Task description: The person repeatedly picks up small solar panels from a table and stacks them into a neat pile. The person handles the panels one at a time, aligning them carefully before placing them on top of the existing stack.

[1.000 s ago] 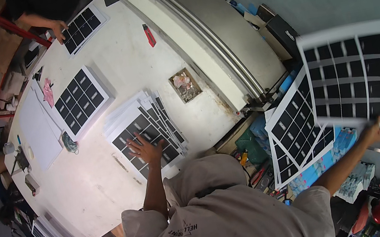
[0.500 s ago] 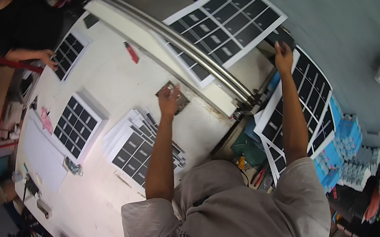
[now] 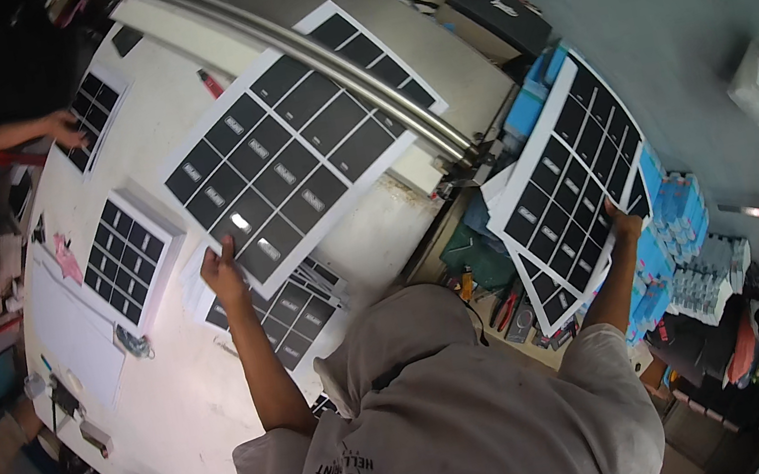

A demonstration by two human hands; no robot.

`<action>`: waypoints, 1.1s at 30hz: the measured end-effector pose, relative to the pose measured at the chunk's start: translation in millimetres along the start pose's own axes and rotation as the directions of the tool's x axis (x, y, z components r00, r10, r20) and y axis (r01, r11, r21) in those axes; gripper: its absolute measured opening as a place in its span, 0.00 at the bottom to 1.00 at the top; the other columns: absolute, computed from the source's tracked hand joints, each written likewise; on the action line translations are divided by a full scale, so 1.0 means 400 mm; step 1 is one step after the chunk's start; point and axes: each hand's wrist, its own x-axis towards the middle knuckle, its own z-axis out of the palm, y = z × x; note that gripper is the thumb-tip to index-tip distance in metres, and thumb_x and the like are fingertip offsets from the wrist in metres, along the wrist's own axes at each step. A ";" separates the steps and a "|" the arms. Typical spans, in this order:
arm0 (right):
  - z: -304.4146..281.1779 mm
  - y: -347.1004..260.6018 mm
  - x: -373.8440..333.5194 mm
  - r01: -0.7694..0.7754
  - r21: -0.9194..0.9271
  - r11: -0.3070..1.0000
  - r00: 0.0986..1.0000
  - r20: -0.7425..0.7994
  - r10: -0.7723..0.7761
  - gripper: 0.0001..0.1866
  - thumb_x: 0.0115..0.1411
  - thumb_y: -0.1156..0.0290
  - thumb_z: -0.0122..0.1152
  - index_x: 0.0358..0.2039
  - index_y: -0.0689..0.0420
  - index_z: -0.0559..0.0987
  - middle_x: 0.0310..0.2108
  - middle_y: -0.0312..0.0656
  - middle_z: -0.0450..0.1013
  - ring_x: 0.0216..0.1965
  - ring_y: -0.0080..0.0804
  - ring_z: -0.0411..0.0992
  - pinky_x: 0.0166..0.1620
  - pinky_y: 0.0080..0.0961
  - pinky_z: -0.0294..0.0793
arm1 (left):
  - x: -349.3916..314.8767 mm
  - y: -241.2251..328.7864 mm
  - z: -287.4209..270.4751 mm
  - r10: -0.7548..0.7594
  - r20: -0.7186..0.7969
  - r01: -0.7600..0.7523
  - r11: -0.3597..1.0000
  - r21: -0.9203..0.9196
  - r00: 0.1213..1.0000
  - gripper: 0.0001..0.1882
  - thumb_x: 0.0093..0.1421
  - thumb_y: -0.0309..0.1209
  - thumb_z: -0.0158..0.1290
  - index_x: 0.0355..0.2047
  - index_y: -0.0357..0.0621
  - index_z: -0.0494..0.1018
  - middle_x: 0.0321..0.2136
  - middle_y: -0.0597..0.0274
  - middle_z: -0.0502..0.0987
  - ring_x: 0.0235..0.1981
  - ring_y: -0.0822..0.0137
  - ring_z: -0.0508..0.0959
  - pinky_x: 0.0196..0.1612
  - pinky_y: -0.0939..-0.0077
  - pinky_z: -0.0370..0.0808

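My left hand point(image 3: 225, 272) is closed on the near left corner of a large white sheet printed with black rectangles point(image 3: 290, 141). The sheet's far edge meets the long metal roller point(image 3: 339, 66) of a machine. My right hand point(image 3: 624, 219) is closed on the right edge of a printed sheet point(image 3: 573, 170), which lies over other such sheets on the right. Another printed sheet point(image 3: 373, 55) shows on the far side of the roller. Below my left hand, loose printed sheets point(image 3: 297, 317) lie in an uneven pile on the white table point(image 3: 161, 407).
A neat stack of printed sheets point(image 3: 131, 255) and a red cutter point(image 3: 210, 84) lie on the table. At the far left, a co-worker's hand point(image 3: 64, 130) rests by another stack point(image 3: 98, 109). Blue-wrapped packs point(image 3: 675, 215) and red-handled pliers point(image 3: 504, 311) are at the right.
My left hand has left the tabletop and taken hold of a sheet on the near side of the roller. My right hand has come nearer, down onto the sheets at the right.
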 end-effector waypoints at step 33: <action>0.358 -1.075 -0.216 -0.004 1.000 0.011 0.754 0.010 -0.657 0.19 0.63 0.59 0.64 0.44 0.63 0.76 0.36 0.44 0.76 0.37 0.34 0.74 0.41 0.36 0.74 | -0.244 -0.307 -0.144 0.117 -0.454 0.424 0.215 0.880 0.883 0.70 0.40 0.61 0.70 0.70 0.38 0.41 0.68 0.29 0.44 0.71 0.34 0.41 0.66 0.27 0.41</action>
